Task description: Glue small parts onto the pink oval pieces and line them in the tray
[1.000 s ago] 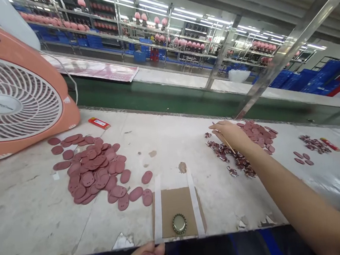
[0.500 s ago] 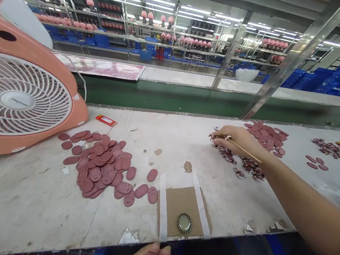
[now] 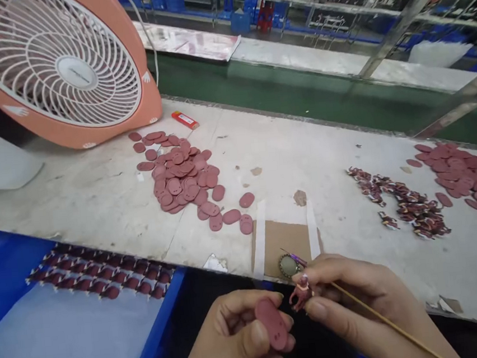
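My left hand pinches a reddish-brown oval disc with small holes near its lower end. Close beside it, my right hand grips a small reddish-brown figurine between thumb and fingers. A thin brush with a wooden handle also lies through the right hand, its fine tip pointing away over the bottle cap. That cap sits on a cardboard piece taped at the table's front edge. The figurine and the disc are apart.
A pile of oval discs lies left of the cardboard, another disc pile far right. Several figurines are heaped between. An orange fan stands back left. Below it, a blue bin holds rows of assembled pieces.
My right hand has come from the figurine heap to beside my left hand, now with a figurine. My left hand has risen with its disc. The view has tilted down and left.
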